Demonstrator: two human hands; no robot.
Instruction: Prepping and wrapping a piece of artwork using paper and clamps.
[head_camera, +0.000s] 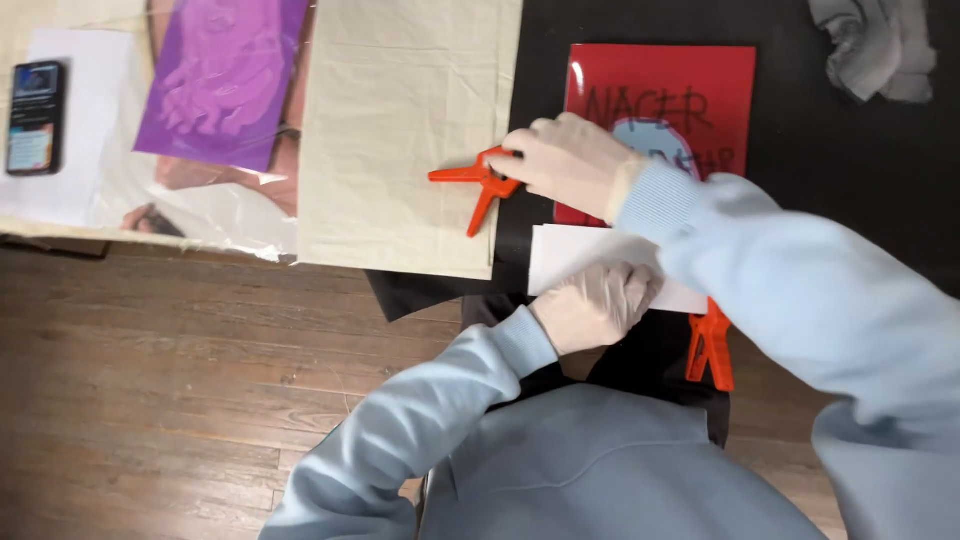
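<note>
Pale blue sleeves (440, 420) of a sweatshirt fill the bottom of the view, both coming from the person who wears the camera. Both hands wear thin light gloves. The left hand (595, 303) lies curled on the lower edge of a white sheet of paper (565, 255); its fingers are bent together and press on the paper, and I cannot tell if they hold something under them. The right hand (570, 160) is further up and closes around the jaw end of an orange spring clamp (478, 185), whose two handles point to the left and down over a cream cloth (410, 130). The two hands are apart, the right one above the left one.

A second orange clamp (710, 345) sits at the table edge, just beside the paper's right corner. A red board (665, 85) with a pale blue shape lies on the black table cover (820, 170), partly hidden by the right hand. At the left are a purple printed sheet (220, 80) and a phone (35, 115). A grey rag (880, 45) lies at the top right corner. Below is a wooden floor (170, 380).
</note>
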